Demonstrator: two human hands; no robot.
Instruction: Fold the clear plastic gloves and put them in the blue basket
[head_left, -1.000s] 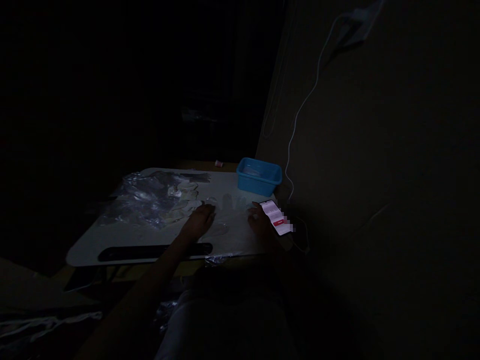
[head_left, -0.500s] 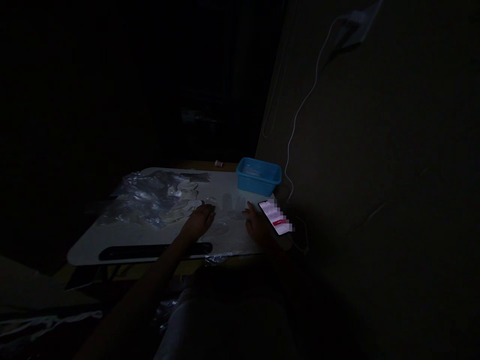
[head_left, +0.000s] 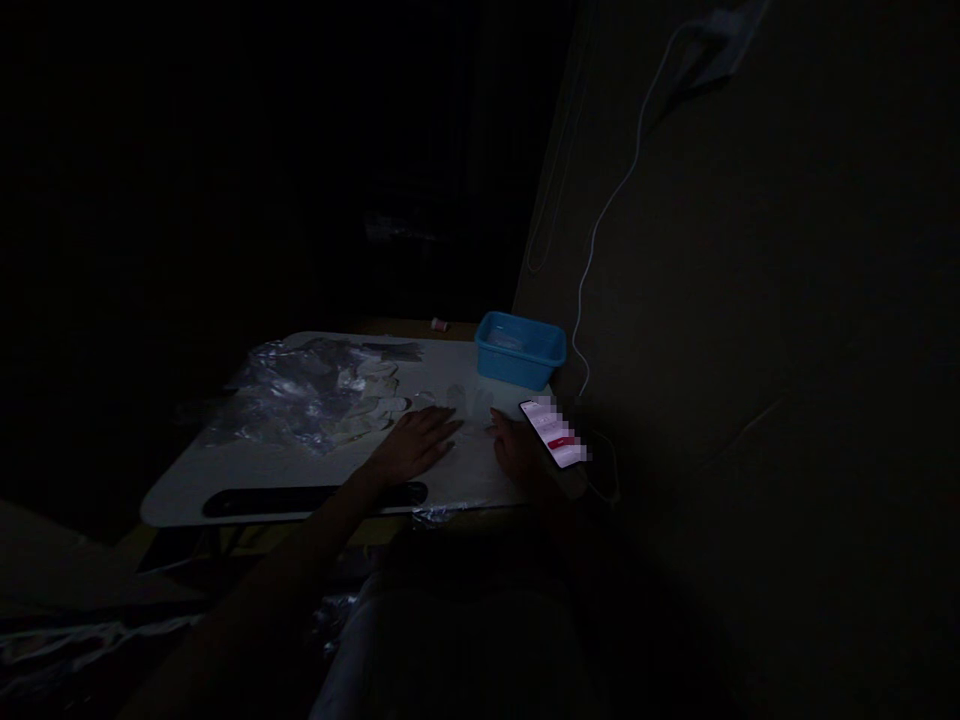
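Note:
My left hand (head_left: 416, 443) lies palm down on the white table (head_left: 247, 465), fingers spread toward the right over a thin clear plastic sheet or bag. My right hand (head_left: 512, 447) rests at the other side of this plastic (head_left: 472, 428), one finger stretched forward; its other fingers are mostly lost in shadow. I see nothing held in either hand. Beyond the left hand sit several pale, flat, rounded pieces (head_left: 379, 385), too dim to name. A crumpled heap of clear plastic (head_left: 300, 390) is beside them.
A blue plastic basin (head_left: 517, 365) stands at the back right corner. Just right of my right hand is a lit phone (head_left: 553, 435). A white cable (head_left: 596, 225) hangs along the wall. Behind the table lies a small pink-and-white item (head_left: 439, 325). The room is very dark.
My left hand has moved slightly right and its fingers have spread out flat over the clear plastic. The right hand stays nearly in place.

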